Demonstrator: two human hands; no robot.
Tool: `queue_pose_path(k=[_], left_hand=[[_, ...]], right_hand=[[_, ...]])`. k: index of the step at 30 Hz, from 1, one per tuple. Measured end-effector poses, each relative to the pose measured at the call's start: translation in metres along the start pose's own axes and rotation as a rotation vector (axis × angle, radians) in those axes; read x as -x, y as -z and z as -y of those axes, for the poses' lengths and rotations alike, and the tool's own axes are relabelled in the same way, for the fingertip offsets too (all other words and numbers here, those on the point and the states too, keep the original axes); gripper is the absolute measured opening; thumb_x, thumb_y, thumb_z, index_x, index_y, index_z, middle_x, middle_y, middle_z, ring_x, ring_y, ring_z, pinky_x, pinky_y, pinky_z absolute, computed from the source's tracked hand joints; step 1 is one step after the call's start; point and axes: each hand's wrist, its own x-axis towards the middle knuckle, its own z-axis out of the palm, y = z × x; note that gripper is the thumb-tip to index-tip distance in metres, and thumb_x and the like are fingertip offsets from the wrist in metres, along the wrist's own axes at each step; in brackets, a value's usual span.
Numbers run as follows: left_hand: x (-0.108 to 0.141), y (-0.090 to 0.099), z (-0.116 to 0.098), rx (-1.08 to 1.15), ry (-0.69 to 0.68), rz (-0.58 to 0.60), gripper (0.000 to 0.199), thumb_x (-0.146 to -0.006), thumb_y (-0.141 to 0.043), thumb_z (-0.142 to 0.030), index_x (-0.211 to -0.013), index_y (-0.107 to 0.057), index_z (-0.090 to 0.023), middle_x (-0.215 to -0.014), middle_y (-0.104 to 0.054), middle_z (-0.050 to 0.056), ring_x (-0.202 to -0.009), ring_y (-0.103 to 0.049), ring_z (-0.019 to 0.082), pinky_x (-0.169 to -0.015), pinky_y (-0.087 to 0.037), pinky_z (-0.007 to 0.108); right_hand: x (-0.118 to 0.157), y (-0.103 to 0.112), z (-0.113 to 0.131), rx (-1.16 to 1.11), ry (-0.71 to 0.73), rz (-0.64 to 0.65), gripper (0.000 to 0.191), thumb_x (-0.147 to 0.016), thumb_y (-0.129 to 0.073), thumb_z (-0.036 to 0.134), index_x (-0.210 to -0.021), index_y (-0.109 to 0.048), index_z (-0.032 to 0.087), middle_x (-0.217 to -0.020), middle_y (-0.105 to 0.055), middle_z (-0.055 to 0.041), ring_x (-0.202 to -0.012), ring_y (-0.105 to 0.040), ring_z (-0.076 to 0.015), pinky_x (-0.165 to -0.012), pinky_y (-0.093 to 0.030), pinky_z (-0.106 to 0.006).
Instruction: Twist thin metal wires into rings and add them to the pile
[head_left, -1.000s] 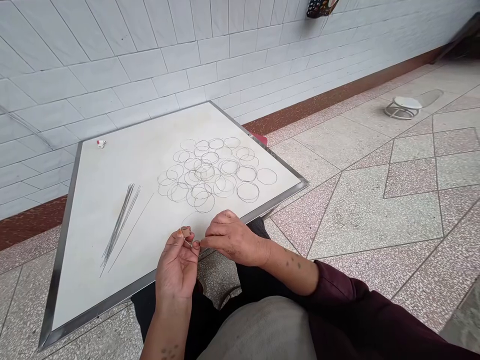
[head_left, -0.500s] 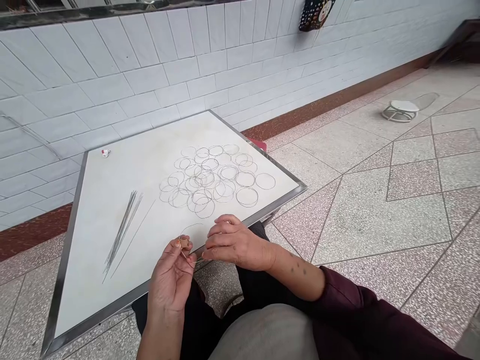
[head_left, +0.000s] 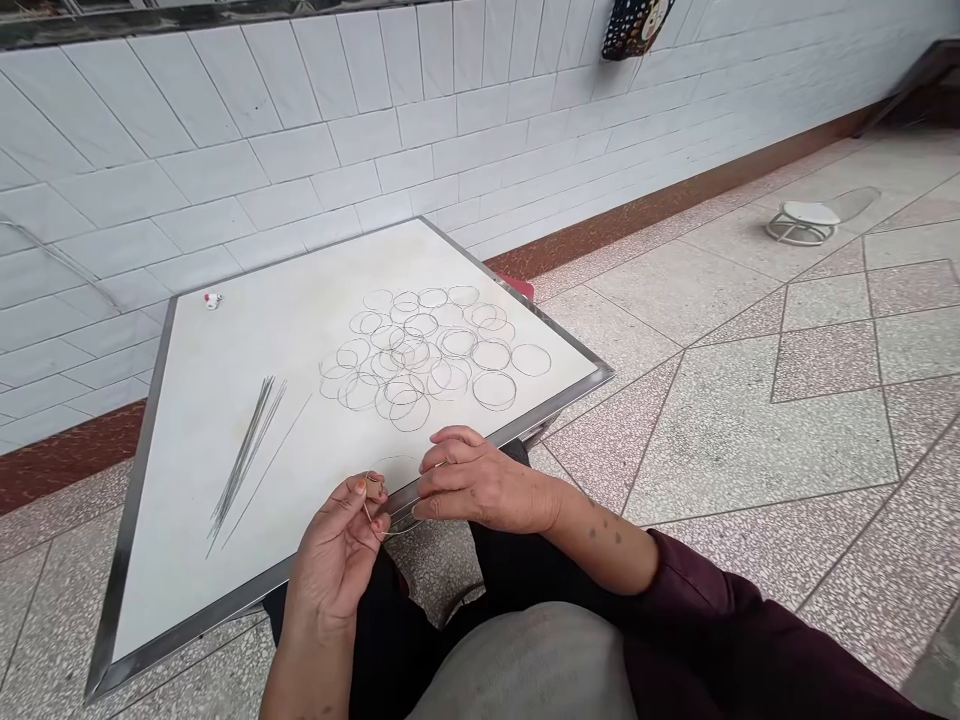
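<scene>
Wire (head_left: 403, 532) bows below and to the right of your left hand's pinch, running across the gap to your right fingertips. Your left hand (head_left: 337, 550), palm up, pinches a small tan block (head_left: 375, 488) between thumb and fingers, over the near edge of the white table (head_left: 180, 420). Your right hand (head_left: 487, 490) sits just right of that grip, back upward, fingers curled; whether its tips press on the wire, I cannot tell. Beyond both your hands, wire rings (head_left: 412, 352) overlap in a loose spread. Left of your pinch lies a bundle of straight wires (head_left: 244, 452), with a single straight wire (head_left: 266, 471) on its side nearer your grip. Farther past the bundle sits a small white-and-red object (head_left: 214, 301). Well right of your hands, a low white-seated chair (head_left: 806, 215) stands on the floor (head_left: 757, 430).
</scene>
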Motion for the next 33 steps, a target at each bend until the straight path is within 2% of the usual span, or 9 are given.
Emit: queue_pose_path(k=[8, 11, 14, 17, 20, 27, 30, 33], left_hand=[[0.002, 0.002, -0.002, -0.057, -0.012, -0.003, 0.023, -0.053, -0.089, -0.016, -0.066, -0.070, -0.011, -0.082, -0.065, 0.006, -0.066, -0.057, 0.012, -0.046, -0.040, 0.019], [0.003, 0.003, -0.002, -0.119, -0.020, 0.016, 0.022, -0.056, -0.089, -0.019, -0.068, -0.072, -0.012, -0.083, -0.066, 0.006, -0.067, -0.058, 0.013, -0.047, -0.042, 0.021], [0.006, 0.002, -0.002, -0.177, -0.032, 0.050, 0.021, -0.059, -0.089, -0.024, -0.069, -0.074, -0.013, -0.081, -0.067, 0.007, -0.068, -0.058, 0.015, -0.049, -0.043, 0.022], [0.011, -0.001, 0.000, -0.273, -0.056, 0.114, 0.021, -0.061, -0.088, -0.029, -0.069, -0.075, -0.014, -0.077, -0.066, 0.007, -0.068, -0.056, 0.016, -0.051, -0.045, 0.024], [0.014, -0.003, 0.001, -0.401, -0.102, 0.187, 0.022, -0.066, -0.086, -0.034, -0.068, -0.076, -0.015, -0.077, -0.065, 0.007, -0.067, -0.054, 0.016, -0.053, -0.047, 0.025], [0.011, 0.004, 0.004, -0.625, -0.221, 0.251, 0.026, -0.074, -0.079, -0.043, -0.069, -0.076, -0.017, -0.080, -0.064, 0.007, -0.063, -0.054, 0.015, -0.056, -0.048, 0.026], [0.010, 0.005, 0.005, -0.656, -0.219, 0.273, 0.027, -0.076, -0.077, -0.043, -0.069, -0.076, -0.017, -0.080, -0.064, 0.006, -0.061, -0.054, 0.014, -0.057, -0.049, 0.026], [0.011, 0.003, 0.006, -0.626, -0.196, 0.270, 0.030, -0.074, -0.079, -0.046, -0.070, -0.075, -0.017, -0.079, -0.064, 0.007, -0.066, -0.056, 0.015, -0.059, -0.050, 0.026]], right_hand=[[0.001, 0.003, 0.001, -0.072, 0.009, 0.025, 0.020, -0.100, -0.054, 0.016, -0.108, -0.068, 0.027, -0.100, -0.069, 0.0019, -0.112, -0.054, -0.0135, -0.107, -0.038, -0.038], [0.000, 0.006, 0.002, -0.198, -0.024, 0.006, 0.016, -0.097, -0.062, 0.031, -0.111, -0.069, 0.026, -0.107, -0.067, -0.0007, -0.115, -0.053, -0.0150, -0.105, -0.040, -0.036], [-0.006, 0.008, 0.002, -0.280, -0.120, -0.077, 0.027, -0.095, -0.062, 0.043, -0.110, -0.069, 0.022, -0.105, -0.067, -0.0046, -0.109, -0.056, -0.0165, -0.100, -0.044, -0.035], [-0.015, 0.004, -0.001, -0.237, -0.204, -0.173, 0.025, -0.101, -0.054, 0.039, -0.107, -0.068, 0.020, -0.098, -0.069, -0.0057, -0.100, -0.058, -0.0171, -0.096, -0.045, -0.036], [-0.021, -0.005, -0.004, -0.198, -0.217, -0.136, 0.023, -0.101, -0.054, 0.036, -0.107, -0.068, 0.019, -0.103, -0.070, -0.0059, -0.100, -0.057, -0.0173, -0.093, -0.045, -0.034], [-0.023, -0.017, -0.004, -0.235, -0.194, -0.102, 0.017, -0.100, -0.056, 0.032, -0.100, -0.067, 0.018, -0.094, -0.070, -0.0034, -0.093, -0.057, -0.0163, -0.085, -0.045, -0.032], [-0.024, -0.017, -0.003, -0.235, -0.174, -0.064, 0.015, -0.100, -0.056, 0.029, -0.100, -0.066, 0.018, -0.093, -0.069, -0.0034, -0.090, -0.056, -0.0163, -0.083, -0.045, -0.030], [-0.024, -0.016, -0.002, -0.230, -0.178, -0.046, 0.015, -0.101, -0.054, 0.028, -0.097, -0.064, 0.018, -0.091, -0.067, -0.0041, -0.089, -0.054, -0.0170, -0.082, -0.045, -0.031]])
